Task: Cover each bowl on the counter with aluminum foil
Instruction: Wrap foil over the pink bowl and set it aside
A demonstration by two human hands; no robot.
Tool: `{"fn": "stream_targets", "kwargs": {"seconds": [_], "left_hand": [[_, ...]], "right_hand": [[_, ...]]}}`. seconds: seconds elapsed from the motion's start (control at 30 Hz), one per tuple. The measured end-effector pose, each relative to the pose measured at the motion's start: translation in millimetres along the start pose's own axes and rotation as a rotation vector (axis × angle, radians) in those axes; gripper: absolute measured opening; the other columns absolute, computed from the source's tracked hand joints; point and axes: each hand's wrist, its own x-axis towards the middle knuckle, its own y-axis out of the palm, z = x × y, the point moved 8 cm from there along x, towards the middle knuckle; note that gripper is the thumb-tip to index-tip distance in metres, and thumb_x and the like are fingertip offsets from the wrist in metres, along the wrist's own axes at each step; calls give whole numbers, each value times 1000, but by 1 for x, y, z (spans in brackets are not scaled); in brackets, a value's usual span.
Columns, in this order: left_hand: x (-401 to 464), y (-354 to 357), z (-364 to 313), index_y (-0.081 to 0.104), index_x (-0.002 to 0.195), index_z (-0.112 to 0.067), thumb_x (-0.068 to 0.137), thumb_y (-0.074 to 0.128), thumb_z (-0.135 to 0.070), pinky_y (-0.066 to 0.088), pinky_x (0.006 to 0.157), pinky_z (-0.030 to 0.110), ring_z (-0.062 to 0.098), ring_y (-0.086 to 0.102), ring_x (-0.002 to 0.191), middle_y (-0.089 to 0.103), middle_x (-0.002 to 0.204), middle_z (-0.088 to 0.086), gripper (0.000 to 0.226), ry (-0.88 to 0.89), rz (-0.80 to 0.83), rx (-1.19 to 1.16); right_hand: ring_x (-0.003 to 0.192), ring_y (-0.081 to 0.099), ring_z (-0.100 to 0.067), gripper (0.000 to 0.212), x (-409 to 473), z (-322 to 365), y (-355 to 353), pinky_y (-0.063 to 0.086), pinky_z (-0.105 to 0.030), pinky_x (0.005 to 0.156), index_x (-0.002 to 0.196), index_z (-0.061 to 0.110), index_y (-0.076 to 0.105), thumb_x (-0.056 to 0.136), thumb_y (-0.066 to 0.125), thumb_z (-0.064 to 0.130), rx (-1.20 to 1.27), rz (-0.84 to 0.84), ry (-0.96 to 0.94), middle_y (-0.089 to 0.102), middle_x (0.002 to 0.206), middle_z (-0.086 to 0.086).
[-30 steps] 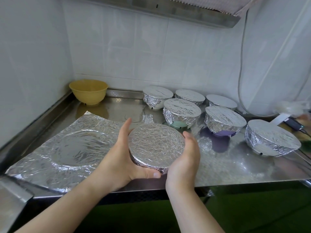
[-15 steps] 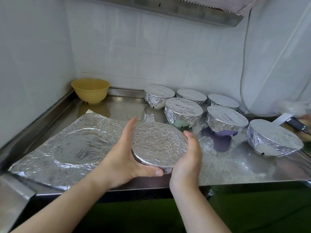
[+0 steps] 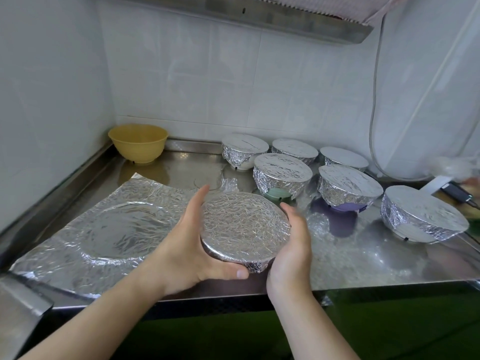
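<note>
Above the counter (image 3: 363, 261), 2 hands hold an unlabelled foil-covered bowl (image 3: 245, 229).

Seven foil-covered bowls (image 3: 245, 228), one uncovered yellow bowl (image 3: 138, 142), one loose foil sheet (image 3: 109, 227), two hands (image 3: 192, 245).

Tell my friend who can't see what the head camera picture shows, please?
Two hands, left hand and right hand, hold a foil-covered bowl over a steel counter. Six more foil-covered bowls sit behind it, a bare yellow bowl stands in the corner, and a foil sheet lies flat.
</note>
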Motion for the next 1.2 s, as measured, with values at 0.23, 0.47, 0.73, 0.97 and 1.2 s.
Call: {"fn": "stream_targets", "kwargs": {"seconds": [0.23,0.47,0.73,0.97,1.2], "left_hand": [[-4,3,9,6,160,-52,37,103,-58,22,99,-4,-44,19,117,35,117,-65,157,-46,-91,-7],[-6,0,6,-11,157,-57,46,103,-58,18,124,30,-8,13,149,15,161,-30,159,-140,137,-16],[-17,-39,-7,70,121,-28,88,70,-61,51,95,19,-9,66,99,74,109,-16,47,-228,-361,-36],[-17,-27,-27,69,77,-32,97,70,-37,44,81,28,3,60,85,67,76,-29,21,-233,-435,-237],[21,-70,-37,70,112,-36,92,72,-46,45,111,42,12,64,115,67,116,-20,23,-265,-530,-333]], "right_hand": [[115,71,-29,34,6,-1,1,48,-63,111,104,29,78,86,58,49,-52,-23,-22,78,115,-6],[123,67,-25,54,6,-5,-11,46,-60,113,119,30,73,84,56,67,-155,11,3,74,124,-1],[87,57,-22,19,-16,33,-26,43,-38,75,94,18,57,106,53,32,-422,36,-132,60,94,-9],[88,61,-25,26,-12,50,-4,47,-42,79,97,25,63,83,56,47,-402,50,-150,66,94,-6],[81,56,-21,21,29,53,53,48,-46,78,87,30,64,74,61,47,-330,136,-38,59,84,0]]}}
